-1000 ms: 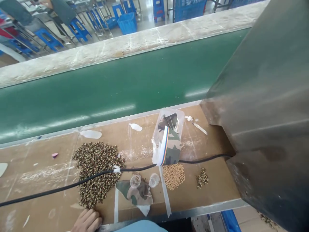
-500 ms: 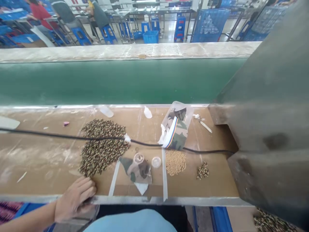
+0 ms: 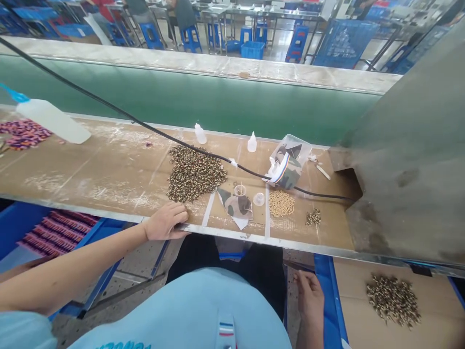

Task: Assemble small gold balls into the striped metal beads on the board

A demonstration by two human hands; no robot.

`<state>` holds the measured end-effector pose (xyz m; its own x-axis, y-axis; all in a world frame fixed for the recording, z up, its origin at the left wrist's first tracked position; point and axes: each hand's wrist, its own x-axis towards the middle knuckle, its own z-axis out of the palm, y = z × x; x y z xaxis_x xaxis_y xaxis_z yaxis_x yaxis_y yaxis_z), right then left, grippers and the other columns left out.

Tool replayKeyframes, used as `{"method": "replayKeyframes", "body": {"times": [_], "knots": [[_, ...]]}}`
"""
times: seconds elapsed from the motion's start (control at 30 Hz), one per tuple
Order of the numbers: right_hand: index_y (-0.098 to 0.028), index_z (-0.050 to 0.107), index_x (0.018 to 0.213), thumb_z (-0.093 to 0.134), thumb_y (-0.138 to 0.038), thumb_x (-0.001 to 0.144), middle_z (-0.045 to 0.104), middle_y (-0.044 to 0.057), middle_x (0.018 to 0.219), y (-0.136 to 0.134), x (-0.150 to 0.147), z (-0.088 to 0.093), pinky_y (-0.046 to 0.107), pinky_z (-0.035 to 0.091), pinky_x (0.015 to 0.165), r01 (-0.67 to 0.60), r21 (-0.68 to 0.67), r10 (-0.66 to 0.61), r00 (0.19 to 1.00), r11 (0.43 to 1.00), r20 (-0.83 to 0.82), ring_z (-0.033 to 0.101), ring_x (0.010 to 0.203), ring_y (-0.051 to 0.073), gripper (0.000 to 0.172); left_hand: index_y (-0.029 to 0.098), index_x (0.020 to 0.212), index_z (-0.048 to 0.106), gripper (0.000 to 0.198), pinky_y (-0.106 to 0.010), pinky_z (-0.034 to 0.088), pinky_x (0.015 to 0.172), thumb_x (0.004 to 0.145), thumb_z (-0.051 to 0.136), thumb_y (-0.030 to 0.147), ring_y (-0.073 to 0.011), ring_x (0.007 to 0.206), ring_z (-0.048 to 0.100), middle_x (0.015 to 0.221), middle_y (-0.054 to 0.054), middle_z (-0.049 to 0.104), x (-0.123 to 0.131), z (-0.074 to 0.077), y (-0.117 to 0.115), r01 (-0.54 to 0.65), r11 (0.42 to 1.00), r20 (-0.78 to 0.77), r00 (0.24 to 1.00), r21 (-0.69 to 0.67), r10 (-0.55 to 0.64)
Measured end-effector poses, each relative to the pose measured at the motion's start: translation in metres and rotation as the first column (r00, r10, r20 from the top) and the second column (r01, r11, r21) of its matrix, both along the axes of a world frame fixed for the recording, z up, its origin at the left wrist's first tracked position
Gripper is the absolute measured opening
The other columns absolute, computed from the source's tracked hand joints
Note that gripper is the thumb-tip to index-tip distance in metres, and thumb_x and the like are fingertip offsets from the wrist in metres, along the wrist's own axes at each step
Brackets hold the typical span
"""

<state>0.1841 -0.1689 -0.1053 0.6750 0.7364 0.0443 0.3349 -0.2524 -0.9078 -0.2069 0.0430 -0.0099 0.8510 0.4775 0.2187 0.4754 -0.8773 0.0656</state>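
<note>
The left hand [image 3: 165, 222] lay flat on the desk [image 3: 109, 169] edge, grip wide, holding nothing, just beside the brown bead pile [image 3: 196, 172]. The right hand [image 3: 310, 295] hung below; its grip could not be told.

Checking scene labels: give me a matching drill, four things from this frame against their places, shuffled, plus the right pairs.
1 left hand
2 right hand
3 pale beads
4 large bottle

A lying at the table's far left
B below the table, by a blue bin
C on the table's front edge
D right of the small clear cups

Pairs: 1-C, 2-B, 3-D, 4-A
</note>
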Motion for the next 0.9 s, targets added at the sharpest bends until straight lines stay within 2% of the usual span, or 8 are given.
{"method": "replayKeyframes", "body": {"times": [0.07,0.13,0.2,0.3,0.4,0.5,0.77,0.9], "knots": [[-0.019,0.056,0.066,0.063,-0.055,0.073,0.062,-0.001,0.058,0.005,-0.001,0.015,0.027,0.051,0.052,-0.027,0.031,0.029,0.995,0.999,-0.093,0.059,0.052,0.014,0.038,0.019,0.067,0.041,0.029,-0.028,0.029,0.061,0.083,0.048,0.042,-0.0151,0.061,0.040,0.063,-0.001,0.047,0.000,0.002,-0.001,-0.028,0.999,-0.040,0.999,-0.037,0.026],[-0.018,0.059,0.069,0.072,-0.048,0.064,0.066,0.001,0.066,0.019,-0.006,0.034,0.027,0.053,0.057,-0.021,0.078,0.037,0.979,0.997,-0.201,0.061,0.056,0.014,0.033,0.019,0.067,0.041,0.029,-0.029,0.029,0.062,0.083,0.049,0.042,-0.0153,0.062,0.040,0.064,-0.001,0.048,0.000,0.003,-0.001,-0.048,0.996,-0.080,0.996,-0.069,0.043],[-0.017,0.061,0.072,0.073,-0.044,0.063,0.066,0.002,0.067,0.041,-0.014,0.051,0.027,0.052,0.061,-0.056,0.087,0.071,0.980,0.995,-0.187,0.062,0.060,0.014,0.031,0.019,0.067,0.042,0.029,-0.029,0.029,0.062,0.083,0.048,0.042,-0.0155,0.064,0.041,0.065,-0.002,0.048,0.000,0.003,-0.001,-0.063,0.994,-0.105,0.993,-0.085,0.054],[-0.015,0.065,0.078,0.066,-0.048,0.070,0.067,0.005,0.071,0.076,-0.025,0.065,0.028,0.051,0.066,-0.125,0.055,0.127,0.991,0.991,-0.041,0.062,0.064,0.014,0.034,0.019,0.068,0.041,0.030,-0.030,0.029,0.062,0.082,0.048,0.044,-0.0160,0.065,0.041,0.066,-0.002,0.048,-0.002,-0.001,0.000,-0.062,0.995,-0.104,0.993,-0.080,0.053],[-0.015,0.067,0.086,0.056,-0.053,0.076,0.069,0.008,0.081,0.103,-0.027,0.067,0.028,0.050,0.072,-0.166,-0.002,0.164,0.971,0.986,0.172,0.063,0.070,0.015,0.040,0.019,0.068,0.041,0.030,-0.030,0.030,0.063,0.082,0.048,0.045,-0.0164,0.065,0.042,0.067,-0.003,0.049,-0.003,-0.003,0.000,-0.062,0.995,-0.107,0.993,-0.076,0.054],[-0.015,0.068,0.086,0.051,-0.058,0.079,0.069,0.009,0.082,0.120,-0.022,0.063,0.029,0.048,0.071,-0.174,-0.023,0.173,0.943,0.985,0.284,0.062,0.069,0.016,0.047,0.019,0.068,0.042,0.031,-0.031,0.030,0.063,0.082,0.048,0.046,-0.0169,0.067,0.044,0.069,-0.004,0.051,-0.002,-0.003,0.000,-0.076,0.992,-0.114,0.991,-0.102,0.065],[-0.015,0.067,0.103,0.042,-0.060,0.085,0.069,0.010,0.081,0.132,-0.009,0.048,0.032,0.049,0.073,-0.226,0.021,0.202,0.906,0.974,0.371,0.063,0.077,0.020,0.055,0.020,0.065,0.044,0.047,-0.031,0.029,0.058,0.075,0.053,0.064,-0.0161,0.064,0.045,0.069,-0.004,0.053,0.002,-0.002,0.004,-0.092,0.970,-0.008,0.996,-0.224,0.093],[-0.014,0.067,0.102,0.046,-0.060,0.084,0.069,0.010,0.080,0.130,-0.008,0.045,0.034,0.050,0.073,-0.216,0.026,0.189,0.903,0.976,0.385,0.063,0.077,0.022,0.054,0.019,0.062,0.047,0.042,-0.029,0.031,0.058,0.083,0.050,0.054,-0.0148,0.063,0.047,0.065,-0.003,0.053,0.006,-0.002,0.001,-0.207,0.933,0.039,0.973,-0.296,0.228]]}}
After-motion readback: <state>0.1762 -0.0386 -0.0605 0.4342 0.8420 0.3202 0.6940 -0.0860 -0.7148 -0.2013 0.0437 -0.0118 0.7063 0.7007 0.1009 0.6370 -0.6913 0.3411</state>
